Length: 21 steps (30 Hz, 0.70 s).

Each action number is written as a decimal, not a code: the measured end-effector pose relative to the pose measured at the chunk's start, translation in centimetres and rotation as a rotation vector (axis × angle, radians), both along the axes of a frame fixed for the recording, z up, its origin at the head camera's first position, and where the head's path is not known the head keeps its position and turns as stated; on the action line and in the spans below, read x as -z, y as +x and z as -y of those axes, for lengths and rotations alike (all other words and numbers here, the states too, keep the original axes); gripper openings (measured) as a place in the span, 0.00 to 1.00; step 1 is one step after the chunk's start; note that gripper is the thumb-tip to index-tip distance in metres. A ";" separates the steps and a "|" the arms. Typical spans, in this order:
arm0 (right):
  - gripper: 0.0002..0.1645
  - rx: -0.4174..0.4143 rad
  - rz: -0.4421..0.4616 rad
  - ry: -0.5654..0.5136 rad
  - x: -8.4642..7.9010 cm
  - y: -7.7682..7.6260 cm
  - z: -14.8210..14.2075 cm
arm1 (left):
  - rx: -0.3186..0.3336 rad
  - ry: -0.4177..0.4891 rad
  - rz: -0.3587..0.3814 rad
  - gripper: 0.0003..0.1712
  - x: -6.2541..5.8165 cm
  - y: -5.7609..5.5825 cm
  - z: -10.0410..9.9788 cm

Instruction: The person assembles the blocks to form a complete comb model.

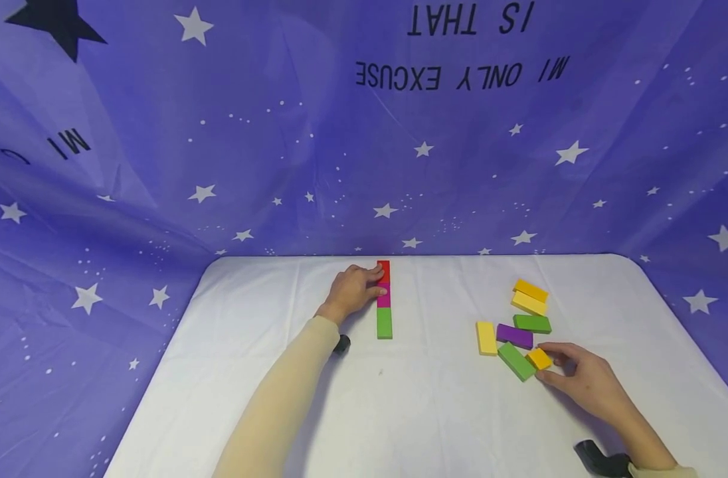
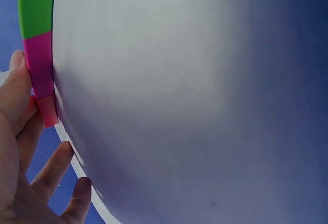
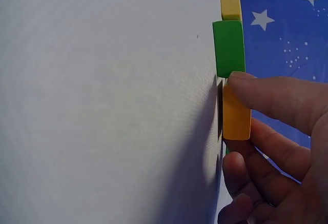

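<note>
Three blocks form a straight row: red, magenta and green. My left hand comes at this row from the left, thumb touching the magenta block and a fingertip at the red one; its other fingers are spread loosely in the left wrist view. On the right, my right hand pinches a small orange block between thumb and fingers. Right beside that block lies a green block, with a purple block and an upright-lying yellow block close by.
Behind them are another green block, a pale yellow block and an orange-yellow block. The white-covered table ends at a purple star-printed backdrop. Black wrist devices show at both wrists.
</note>
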State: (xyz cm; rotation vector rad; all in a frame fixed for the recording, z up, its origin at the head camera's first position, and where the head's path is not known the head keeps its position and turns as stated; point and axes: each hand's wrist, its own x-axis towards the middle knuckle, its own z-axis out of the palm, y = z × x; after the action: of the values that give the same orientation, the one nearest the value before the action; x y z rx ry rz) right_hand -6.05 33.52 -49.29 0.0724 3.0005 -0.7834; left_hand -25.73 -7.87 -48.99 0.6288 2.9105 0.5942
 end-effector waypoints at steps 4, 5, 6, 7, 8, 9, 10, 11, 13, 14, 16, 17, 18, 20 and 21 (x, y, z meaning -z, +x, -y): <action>0.37 0.040 0.035 -0.007 -0.3 0.2 0.0 | 0.005 0.008 -0.005 0.33 0.2 -0.1 0.1; 0.38 0.052 0.041 -0.008 -0.3 0.3 0.1 | 0.006 0.011 -0.005 0.33 0.2 -0.1 0.1; 0.38 0.063 0.043 -0.011 -0.4 0.4 0.1 | 0.005 0.015 -0.003 0.34 0.3 -0.1 0.1; 0.38 0.071 0.037 -0.013 -0.5 0.5 0.2 | 0.004 0.017 -0.002 0.34 0.3 -0.1 0.2; 0.38 0.078 0.030 -0.012 -0.6 0.6 0.2 | 0.003 0.021 0.000 0.34 0.2 -0.1 0.2; 0.38 0.085 0.020 -0.009 -0.6 0.6 0.3 | 0.001 0.022 0.001 0.34 0.2 -0.1 0.2; 0.38 0.091 0.012 -0.010 -0.7 0.7 0.3 | -0.001 0.022 0.002 0.34 0.2 -0.1 0.2; 0.37 0.093 -0.005 -0.012 -0.9 0.8 0.4 | -0.004 0.020 0.003 0.34 0.2 -0.1 0.2; 0.35 0.091 -0.048 -0.016 -1.1 1.0 0.7 | -0.008 0.023 0.005 0.33 0.2 -0.1 0.2; 0.34 0.089 -0.079 -0.019 -1.2 1.0 0.9 | -0.008 0.022 0.004 0.33 0.1 -0.1 0.2; 0.32 0.083 -0.141 -0.032 -1.4 1.2 1.5 | -0.005 0.015 -0.001 0.33 0.1 -0.1 0.1; 0.31 0.077 -0.176 -0.039 -1.5 1.2 1.8 | -0.004 0.012 -0.003 0.33 0.1 -0.1 0.1; 0.30 0.073 -0.194 -0.043 -1.7 1.2 2.1 | -0.002 0.009 -0.006 0.33 0.0 0.0 0.1; 0.30 0.069 -0.209 -0.055 -2.0 1.2 2.8 | 0.000 0.000 -0.011 0.33 0.0 0.0 0.0; 0.30 0.069 -0.204 -0.059 -2.1 1.1 3.1 | -0.001 -0.001 -0.012 0.33 0.0 0.0 0.0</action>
State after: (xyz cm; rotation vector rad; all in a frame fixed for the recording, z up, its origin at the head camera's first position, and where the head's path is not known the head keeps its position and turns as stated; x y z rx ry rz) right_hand -4.91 30.39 -47.17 0.0998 3.1777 -0.9400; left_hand -25.71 -7.89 -48.98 0.6333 2.9225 0.5908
